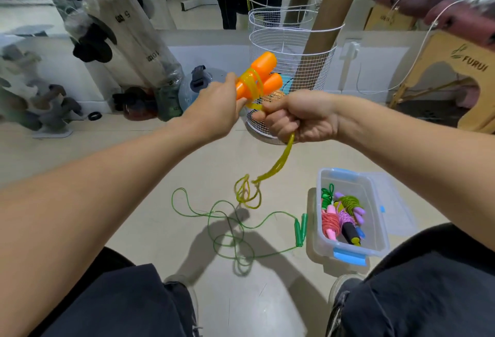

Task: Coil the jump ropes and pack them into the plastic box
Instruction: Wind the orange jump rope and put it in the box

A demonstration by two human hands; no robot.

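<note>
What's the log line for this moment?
left hand: holds orange handles | right hand: winds yellow rope | box: open

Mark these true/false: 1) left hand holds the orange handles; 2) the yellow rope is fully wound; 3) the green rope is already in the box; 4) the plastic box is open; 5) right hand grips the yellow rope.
1. True. The left hand grips the orange handles.
2. False. A few turns wrap the handles, but most of the yellow rope hangs loose below the right hand.
3. False. The green jump rope lies uncoiled on the floor beside the plastic box.
4. True. Its lid is off the top, coiled ropes visible inside.
5. True.
</note>
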